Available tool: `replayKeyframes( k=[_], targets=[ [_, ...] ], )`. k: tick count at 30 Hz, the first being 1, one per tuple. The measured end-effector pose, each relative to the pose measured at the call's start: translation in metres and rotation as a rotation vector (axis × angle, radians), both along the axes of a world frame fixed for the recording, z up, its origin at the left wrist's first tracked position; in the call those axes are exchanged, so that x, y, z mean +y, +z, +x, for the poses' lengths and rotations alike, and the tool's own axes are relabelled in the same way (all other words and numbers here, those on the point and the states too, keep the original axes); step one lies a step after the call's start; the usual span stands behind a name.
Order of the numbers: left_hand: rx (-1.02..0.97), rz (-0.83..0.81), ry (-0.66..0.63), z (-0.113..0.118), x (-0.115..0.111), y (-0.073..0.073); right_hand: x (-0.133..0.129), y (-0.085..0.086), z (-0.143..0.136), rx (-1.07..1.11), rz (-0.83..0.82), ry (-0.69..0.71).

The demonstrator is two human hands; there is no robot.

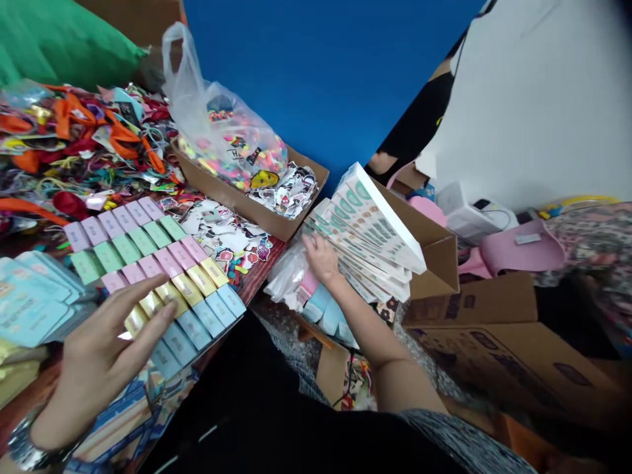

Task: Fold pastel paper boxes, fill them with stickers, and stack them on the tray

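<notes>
On a cluttered red-brown table, pastel boxes already stand in five colour rows beneath my left hand, its fingers parted. My right hand, grip unclear to me, reaches beside still-loose blue packs.

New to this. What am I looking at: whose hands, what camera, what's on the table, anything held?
No machine here: these are a person's bare hands, and the single picture comes from a camera worn on the head, looking forward and down. On the table are rows of small boxes, blue cards and loose stickers. Behind is a carton with a clear bag in it. The left hand, thumb and fingers parted, is over the boxes; contact is hard to tell. The right hand is beside white packs; whether it grips anything is unclear.
</notes>
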State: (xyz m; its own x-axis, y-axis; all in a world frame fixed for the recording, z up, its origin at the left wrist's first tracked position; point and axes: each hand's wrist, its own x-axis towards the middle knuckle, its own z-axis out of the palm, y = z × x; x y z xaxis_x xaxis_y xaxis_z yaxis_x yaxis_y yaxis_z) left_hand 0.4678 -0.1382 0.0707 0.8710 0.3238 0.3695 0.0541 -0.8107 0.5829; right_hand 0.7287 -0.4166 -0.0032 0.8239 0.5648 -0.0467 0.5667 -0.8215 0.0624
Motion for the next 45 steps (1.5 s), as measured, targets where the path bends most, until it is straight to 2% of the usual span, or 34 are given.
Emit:
replayKeyframes(
  k=[3, 6, 9, 12, 16, 21, 25, 28, 30, 33, 36, 40, 43, 45],
  targets=[
    [-0.023, -0.002, -0.038, 0.002, -0.010, 0.006, 0.002, -0.009, 0.008, 0.142, -0.084, 0.129],
    [-0.014, 0.003, -0.018, -0.004, -0.013, 0.007, 0.005, -0.029, -0.001, 0.271, -0.099, 0.281],
    [0.019, -0.015, 0.000, -0.012, -0.014, 0.005, 0.000, -0.052, -0.009, 0.334, -0.113, 0.297],
    [0.020, -0.013, -0.022, -0.015, -0.015, 0.004, -0.006, -0.063, -0.006, 0.370, -0.109, 0.266],
    [0.018, -0.022, -0.043, -0.014, -0.021, 0.007, -0.006, -0.058, 0.005, 0.305, -0.032, 0.193],
    [0.003, -0.064, -0.085, -0.010, -0.031, 0.013, 0.007, -0.043, 0.023, 0.184, 0.056, 0.059],
    [-0.031, -0.038, -0.126, -0.006, -0.032, 0.013, 0.010, -0.033, 0.041, 0.182, 0.089, 0.054],
    [-0.063, -0.020, -0.153, 0.000, -0.037, 0.013, 0.012, -0.033, 0.041, 0.224, 0.096, 0.085],
    [-0.063, -0.031, -0.207, 0.006, -0.048, 0.014, 0.015, -0.037, 0.035, 0.255, 0.114, 0.094],
    [-0.018, -0.049, -0.371, 0.013, -0.073, 0.013, 0.016, -0.038, 0.029, 0.255, 0.230, 0.078],
    [0.057, -0.076, -0.535, 0.021, -0.102, 0.006, 0.006, -0.020, 0.037, 0.210, 0.415, 0.027],
    [0.196, -0.158, -0.665, 0.040, -0.135, -0.019, -0.014, 0.023, 0.057, 0.151, 0.638, -0.048],
    [0.326, -0.140, -0.655, 0.063, -0.158, -0.048, -0.020, 0.056, 0.066, 0.118, 0.975, -0.070],
    [0.415, -0.051, -0.600, 0.080, -0.171, -0.071, -0.018, 0.077, 0.070, 0.110, 1.160, -0.033]
  ],
)
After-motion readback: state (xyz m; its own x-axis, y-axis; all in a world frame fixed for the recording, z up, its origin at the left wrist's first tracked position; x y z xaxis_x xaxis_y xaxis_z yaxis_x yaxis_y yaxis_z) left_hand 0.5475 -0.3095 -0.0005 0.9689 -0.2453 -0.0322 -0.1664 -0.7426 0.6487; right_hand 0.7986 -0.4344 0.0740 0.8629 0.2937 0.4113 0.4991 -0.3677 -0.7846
